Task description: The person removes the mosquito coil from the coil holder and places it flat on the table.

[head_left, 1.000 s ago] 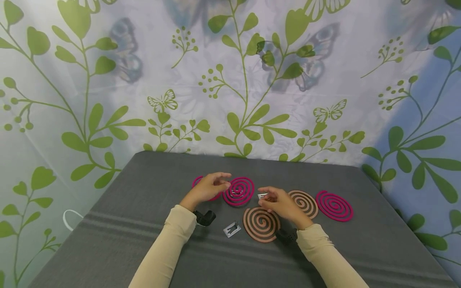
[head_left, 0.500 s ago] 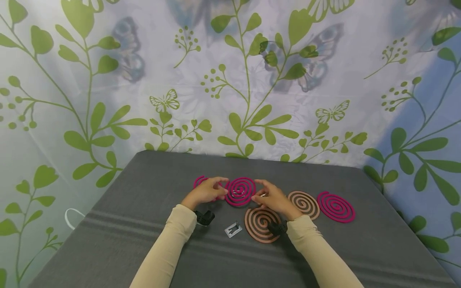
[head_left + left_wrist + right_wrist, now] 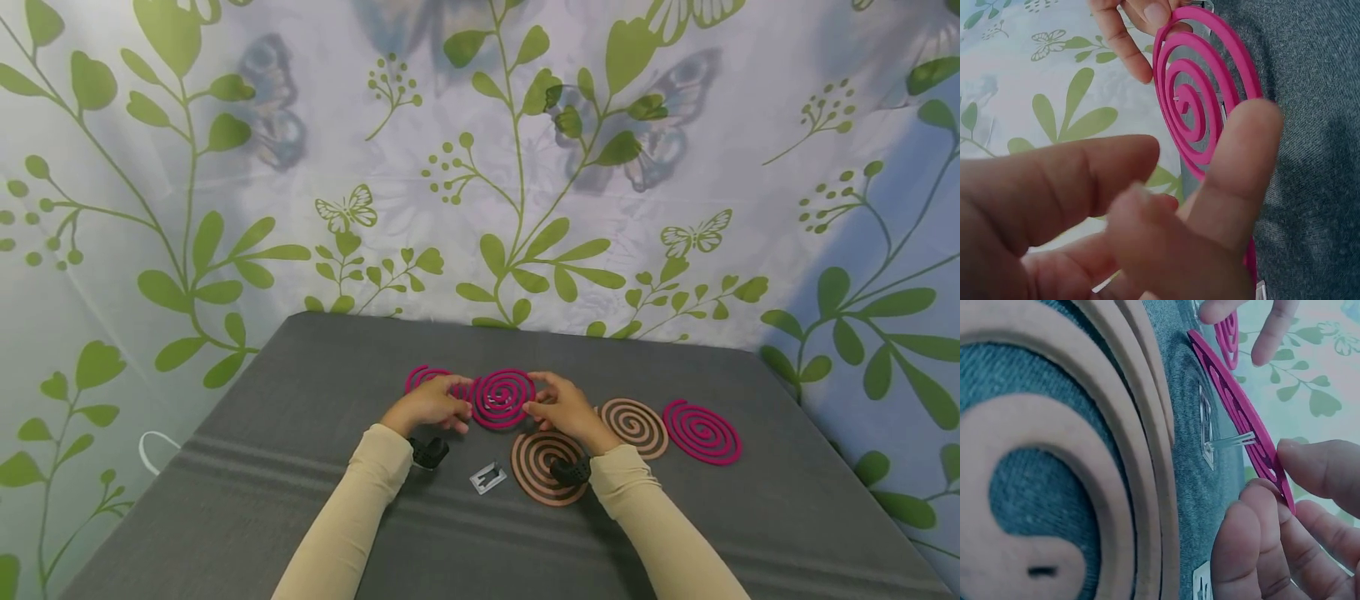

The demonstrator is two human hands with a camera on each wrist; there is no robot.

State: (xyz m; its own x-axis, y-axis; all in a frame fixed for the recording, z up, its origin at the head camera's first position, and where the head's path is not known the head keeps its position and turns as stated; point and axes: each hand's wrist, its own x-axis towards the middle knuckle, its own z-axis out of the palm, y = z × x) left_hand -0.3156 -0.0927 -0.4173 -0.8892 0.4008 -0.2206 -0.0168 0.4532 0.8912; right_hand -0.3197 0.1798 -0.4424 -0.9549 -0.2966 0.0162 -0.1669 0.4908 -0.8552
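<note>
A pale curtain [image 3: 405, 250] printed with green leaves and butterflies fills the upper frame, bluish at far right; a grey-covered table [image 3: 225, 533] spans the bottom, a white loop [image 3: 142, 450] lower left

A pale printed fabric backdrop [image 3: 405, 150] rises behind a grey cloth-covered table [image 3: 240, 508] and continues down past both its sides. Green leafy stems [image 3: 492, 252] climb the print, among small outlined butterflies [image 3: 347, 210] and larger, blurry grey-blue butterflies [image 3: 273, 104]. Faint lighter creases cross the near part of the tabletop. A thin white loop [image 3: 142, 452] shows beside the left edge. Soft light whitens the left, while bluish shade covers the far right.
</note>
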